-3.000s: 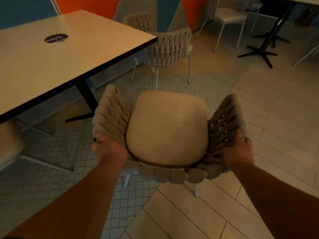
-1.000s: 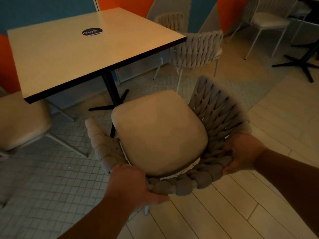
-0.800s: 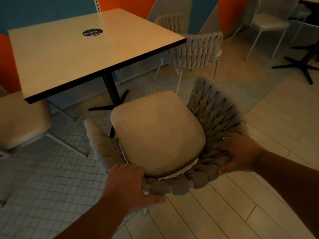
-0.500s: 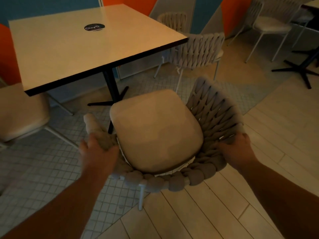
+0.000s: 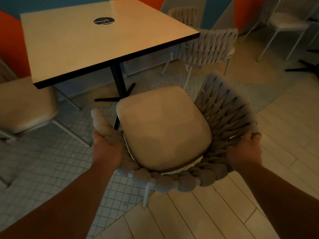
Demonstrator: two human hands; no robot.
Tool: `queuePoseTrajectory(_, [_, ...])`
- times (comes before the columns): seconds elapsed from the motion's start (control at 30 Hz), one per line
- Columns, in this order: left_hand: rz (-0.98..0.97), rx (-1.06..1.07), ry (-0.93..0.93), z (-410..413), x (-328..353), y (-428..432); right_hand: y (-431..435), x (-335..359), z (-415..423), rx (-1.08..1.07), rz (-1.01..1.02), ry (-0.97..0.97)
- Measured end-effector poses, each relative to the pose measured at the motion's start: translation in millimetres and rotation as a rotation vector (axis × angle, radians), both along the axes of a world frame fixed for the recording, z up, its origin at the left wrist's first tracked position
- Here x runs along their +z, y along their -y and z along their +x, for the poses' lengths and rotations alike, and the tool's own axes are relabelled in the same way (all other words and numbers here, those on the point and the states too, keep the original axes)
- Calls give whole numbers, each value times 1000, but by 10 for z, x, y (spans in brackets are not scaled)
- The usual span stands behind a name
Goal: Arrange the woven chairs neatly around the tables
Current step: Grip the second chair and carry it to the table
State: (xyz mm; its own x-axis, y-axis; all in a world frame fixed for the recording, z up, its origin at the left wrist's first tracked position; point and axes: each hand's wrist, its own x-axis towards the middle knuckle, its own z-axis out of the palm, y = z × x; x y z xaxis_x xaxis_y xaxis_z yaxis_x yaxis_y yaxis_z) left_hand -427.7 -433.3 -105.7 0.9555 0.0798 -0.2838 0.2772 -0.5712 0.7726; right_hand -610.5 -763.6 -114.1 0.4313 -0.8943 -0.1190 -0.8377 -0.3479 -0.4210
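A woven chair [image 5: 224, 107] with a beige seat cushion stands right below me, its seat facing the near corner of a square table [image 5: 96, 40]. My left hand [image 5: 106, 150] grips the chair's left woven arm. My right hand [image 5: 244, 151] grips the right side of the woven back. The chair looks tilted, its right side higher than the left. One white leg shows under the back rim; the other legs are hidden.
A second woven chair [image 5: 208, 47] stands at the table's right side, another behind it [image 5: 184, 14]. A cushioned chair [image 5: 25, 104] sits at the left. Further chairs [image 5: 290, 21] and a black table base [image 5: 303, 66] are at the far right. The table's pedestal [image 5: 118, 80] stands ahead.
My left hand let go of the back rim, moved left and now grips the left arm. The chair turned its seat toward the table and came closer to it.
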Motion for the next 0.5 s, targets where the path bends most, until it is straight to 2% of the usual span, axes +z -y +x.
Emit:
queuePoseTrajectory(0.3, [8, 19, 1, 12, -111, 5, 129, -6, 246, 41, -8, 26])
queuePoseTrajectory(0.5, [124, 13, -2, 91, -21, 41, 112, 62, 262, 111, 20, -39])
